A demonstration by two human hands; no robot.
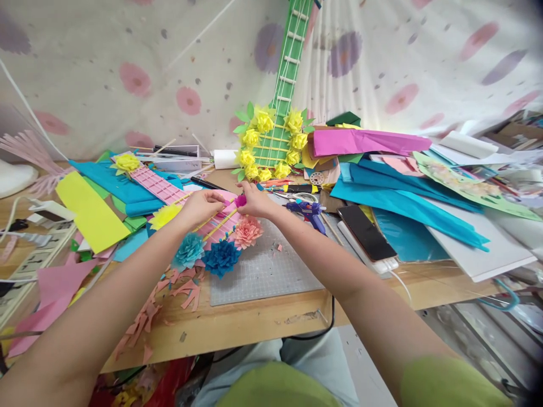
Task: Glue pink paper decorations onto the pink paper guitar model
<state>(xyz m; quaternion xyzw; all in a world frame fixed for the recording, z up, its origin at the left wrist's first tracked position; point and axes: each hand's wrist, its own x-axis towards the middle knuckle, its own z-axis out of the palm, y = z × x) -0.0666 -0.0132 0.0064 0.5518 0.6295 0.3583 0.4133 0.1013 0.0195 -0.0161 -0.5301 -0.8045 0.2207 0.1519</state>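
Note:
A pink paper guitar (217, 229) lies on the table with a light-blue paper flower (188, 250), a dark-blue one (222, 258), a coral one (248, 232) and yellow ones around it. Above its body my right hand (255, 202) pinches a small piece of magenta paper (240, 200). My left hand (201, 208) has its fingertips closed at the left end of the same magenta paper, just over the guitar's yellow sticks. Part of the guitar is hidden behind my hands and forearms.
A green paper guitar (274, 138) with yellow flowers leans at the back. On the right are a blue glue gun (307, 212), a phone (367, 232) and blue paper (407, 192). A grey cutting mat (271, 277) and coral scraps (142, 322) lie in front; a power strip (38, 271) stands left.

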